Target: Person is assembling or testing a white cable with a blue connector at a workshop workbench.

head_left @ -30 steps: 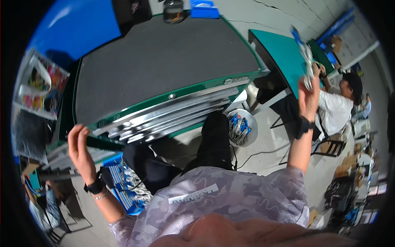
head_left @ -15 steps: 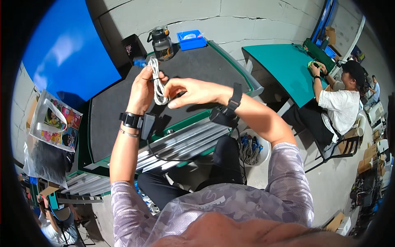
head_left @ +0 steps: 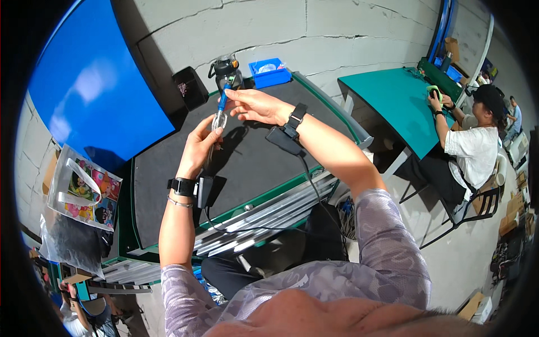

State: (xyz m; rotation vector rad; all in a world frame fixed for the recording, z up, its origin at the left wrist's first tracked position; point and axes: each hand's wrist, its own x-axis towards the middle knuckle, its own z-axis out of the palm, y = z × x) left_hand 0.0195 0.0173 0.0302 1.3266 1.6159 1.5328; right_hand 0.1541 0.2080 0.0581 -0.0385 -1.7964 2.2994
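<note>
Above the bench (head_left: 168, 194), apart from its dark top, a blue plug (head_left: 223, 100) is met by the right hand (head_left: 257, 106): thumb and forefinger appear pinched on it, the remaining fingers curled loosely. Just below, the pale cable (head_left: 219, 122) is held in a looped bundle by the left hand (head_left: 201, 147), thumb and fingers closed on it; some fingertips are hidden. Cable thus suspended between both hands, plug uppermost. Main risk, as judged: if the left pinch were slackened while the plug was pulled, the loops could be spilled. Were the plug bent sharply, strain would be put on the joint where cable is met by plug. Whether the loops are tied cannot be told from this angle.

At each wrist, a dark unit (head_left: 283, 140) is strapped, trailed by black cords (head_left: 252, 231) across the drawers (head_left: 264, 216). Should a hand be swung wide, a cord could be caught on a drawer edge and the grip jerked.

Farther back, a bottle (head_left: 227, 76) is set behind the plug, a blue tray (head_left: 275, 80) beside it; either could be knocked by too long a forward reach.
</note>
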